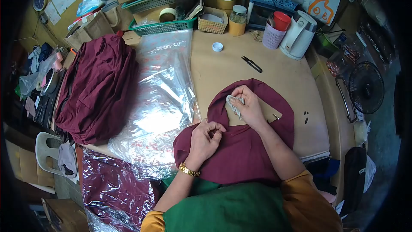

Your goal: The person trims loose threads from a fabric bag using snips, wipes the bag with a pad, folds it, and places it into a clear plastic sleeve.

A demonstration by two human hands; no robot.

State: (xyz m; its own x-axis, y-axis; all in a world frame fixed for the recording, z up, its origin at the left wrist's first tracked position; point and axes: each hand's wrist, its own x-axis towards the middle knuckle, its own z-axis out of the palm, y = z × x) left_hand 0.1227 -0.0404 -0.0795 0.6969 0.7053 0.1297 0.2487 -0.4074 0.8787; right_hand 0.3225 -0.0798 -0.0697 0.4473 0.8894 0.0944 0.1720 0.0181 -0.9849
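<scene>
A maroon cloth piece [244, 154] lies at the table's front edge, its upper part forming a loop around an opening where the brown tabletop shows. My left hand [206, 141] pinches the cloth just left of the opening's lower edge; a gold watch is on that wrist. With bent fingers, my right hand [245, 106] grips a small whitish rag [234, 104] over the opening's upper left, beside the inner edge of the loop. A small metal piece [276, 117] sits at the opening's right edge.
Black thread snips [251, 64] and a white lid [217, 47] lie beyond the cloth. Clear plastic sheets [165, 81] and a maroon fabric pile [96, 88] occupy the left side. Baskets, a jar [237, 20], a purple cup [273, 36] and a white kettle [299, 35] line the back.
</scene>
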